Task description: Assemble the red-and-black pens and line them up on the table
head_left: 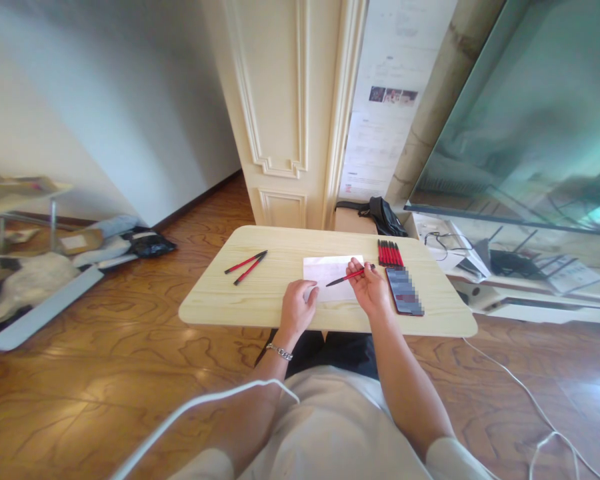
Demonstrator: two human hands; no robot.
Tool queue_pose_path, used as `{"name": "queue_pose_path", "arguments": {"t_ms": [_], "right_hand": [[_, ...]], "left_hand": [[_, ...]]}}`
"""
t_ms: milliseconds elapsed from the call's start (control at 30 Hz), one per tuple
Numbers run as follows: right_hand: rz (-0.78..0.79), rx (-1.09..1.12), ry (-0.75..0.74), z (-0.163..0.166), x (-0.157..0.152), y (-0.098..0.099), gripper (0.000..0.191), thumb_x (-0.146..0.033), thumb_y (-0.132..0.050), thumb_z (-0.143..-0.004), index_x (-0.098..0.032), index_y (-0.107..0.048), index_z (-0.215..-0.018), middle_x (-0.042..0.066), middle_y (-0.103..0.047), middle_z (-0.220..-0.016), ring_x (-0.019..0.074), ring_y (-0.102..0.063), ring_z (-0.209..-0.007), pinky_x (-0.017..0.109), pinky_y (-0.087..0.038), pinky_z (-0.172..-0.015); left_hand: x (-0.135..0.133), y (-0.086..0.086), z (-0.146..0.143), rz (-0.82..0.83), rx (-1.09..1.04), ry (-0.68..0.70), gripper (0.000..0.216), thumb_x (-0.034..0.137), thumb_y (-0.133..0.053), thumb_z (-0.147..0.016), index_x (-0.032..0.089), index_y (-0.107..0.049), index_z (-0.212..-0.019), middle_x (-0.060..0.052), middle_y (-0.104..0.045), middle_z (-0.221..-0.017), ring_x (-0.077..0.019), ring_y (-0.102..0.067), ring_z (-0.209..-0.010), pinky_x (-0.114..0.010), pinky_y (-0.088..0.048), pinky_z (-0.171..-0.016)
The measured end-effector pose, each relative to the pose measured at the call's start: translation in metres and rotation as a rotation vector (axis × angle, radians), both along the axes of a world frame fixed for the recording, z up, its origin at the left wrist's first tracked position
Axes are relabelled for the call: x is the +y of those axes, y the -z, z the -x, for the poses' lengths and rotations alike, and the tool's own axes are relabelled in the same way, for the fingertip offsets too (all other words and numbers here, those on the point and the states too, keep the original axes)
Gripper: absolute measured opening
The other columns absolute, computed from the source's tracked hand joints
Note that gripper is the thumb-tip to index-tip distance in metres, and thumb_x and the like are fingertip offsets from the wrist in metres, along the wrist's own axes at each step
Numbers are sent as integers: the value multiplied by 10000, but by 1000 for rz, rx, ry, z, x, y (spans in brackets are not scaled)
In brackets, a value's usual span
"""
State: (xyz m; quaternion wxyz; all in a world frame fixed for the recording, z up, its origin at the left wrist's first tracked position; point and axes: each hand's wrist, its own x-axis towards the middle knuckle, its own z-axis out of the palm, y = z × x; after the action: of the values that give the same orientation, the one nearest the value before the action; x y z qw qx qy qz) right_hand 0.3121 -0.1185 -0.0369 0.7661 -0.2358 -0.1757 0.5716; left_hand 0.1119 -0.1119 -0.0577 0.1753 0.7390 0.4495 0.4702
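Observation:
My right hand (369,288) is closed round a red and black pen (349,275), whose tip lies over a white sheet of paper (330,272) on the small light wooden table (260,300). My left hand (297,308) rests on the paper's near left corner with its fingers curled, holding it down. Two more red pens (247,264) lie crossed at the left of the table. A row of several red pens (389,253) lies at the far right, just beyond a phone (404,291) next to my right hand.
A cream panelled door (290,113) stands beyond the table, a black bag (383,215) at its foot. A glass-fronted low unit with a router and cables (510,261) is at the right. Clutter and a board (45,267) lie on the wooden floor at left. White cables cross my lap.

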Motion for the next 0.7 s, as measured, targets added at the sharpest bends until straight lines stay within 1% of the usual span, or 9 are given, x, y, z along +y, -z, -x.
{"name": "queue_pose_path", "arguments": {"t_ms": [100, 167, 233, 333, 400, 467, 533, 633, 700], "right_hand": [[22, 8, -4, 7, -4, 1, 83, -221, -626, -837, -205, -545, -825, 69, -692, -1041, 184, -652, -1001, 384, -554, -857], [51, 10, -16, 14, -8, 1, 83, -255, -625, -845, -198, -565, -849, 71, -694, -1052, 184, -655, -1004, 369, -558, -861], [87, 7, -37, 23, -11, 3, 118, -296, -627, -848, -189, -578, -863, 81, -694, -1056, 186, -661, -991, 357, -560, -858], [124, -22, -70, 34, -18, 7, 184, -350, -666, -818, -189, -579, -838, 76, -703, -1009, 178, -683, -901, 345, -569, -818], [160, -101, -79, 37, -23, 10, 220, -372, -708, -775, -199, -578, -813, 48, -711, -906, 157, -684, -799, 314, -574, -737], [209, -281, -53, 36, -28, 13, 237, -382, -737, -737, -202, -589, -783, 16, -697, -800, 125, -653, -686, 249, -543, -623], [231, -553, -4, 31, -32, 14, 225, -384, -742, -720, -195, -628, -761, -2, -669, -710, 101, -599, -607, 206, -480, -548], [166, -955, 53, 20, -37, 8, 182, -366, -727, -715, -191, -699, -759, -2, -653, -650, 116, -558, -595, 225, -439, -558], [110, -1127, 34, 12, -39, -1, 156, -347, -710, -719, -205, -727, -781, 8, -679, -687, 141, -569, -622, 256, -442, -593]], "left_hand": [[-7, -2, -6, 142, -149, 60, 220, 341, -589, -838, 215, -677, -995, -69, -693, -993, -207, -634, -928, -357, -498, -850], [-9, -4, -14, 292, -323, 145, 300, 381, -615, -816, 202, -670, -1051, -74, -701, -986, -192, -654, -864, -326, -520, -781], [-9, -7, -22, 425, -500, 229, 366, 417, -646, -786, 174, -671, -1059, -80, -711, -951, -180, -662, -822, -306, -526, -755], [-6, -12, -32, 541, -678, 292, 409, 454, -678, -748, 153, -682, -1025, -86, -713, -911, -162, -662, -787, -276, -527, -718], [-4, -16, -35, 585, -780, 311, 425, 464, -689, -734, 164, -671, -1035, -84, -707, -930, -151, -665, -789, -257, -526, -697], [-1, -18, -36, 611, -846, 312, 410, 470, -698, -722, 169, -663, -1000, -77, -701, -928, -147, -668, -790, -248, -528, -687], [2, -20, -36, 618, -858, 298, 382, 473, -706, -714, 157, -657, -922, -70, -695, -874, -148, -669, -775, -253, -535, -688], [4, -21, -37, 619, -825, 285, 377, 481, -715, -702, 136, -644, -836, -66, -687, -799, -148, -663, -724, -281, -551, -697], [5, -21, -39, 629, -789, 292, 392, 491, -717, -694, 128, -645, -827, -67, -687, -771, -150, -658, -693, -298, -560, -694]]}}
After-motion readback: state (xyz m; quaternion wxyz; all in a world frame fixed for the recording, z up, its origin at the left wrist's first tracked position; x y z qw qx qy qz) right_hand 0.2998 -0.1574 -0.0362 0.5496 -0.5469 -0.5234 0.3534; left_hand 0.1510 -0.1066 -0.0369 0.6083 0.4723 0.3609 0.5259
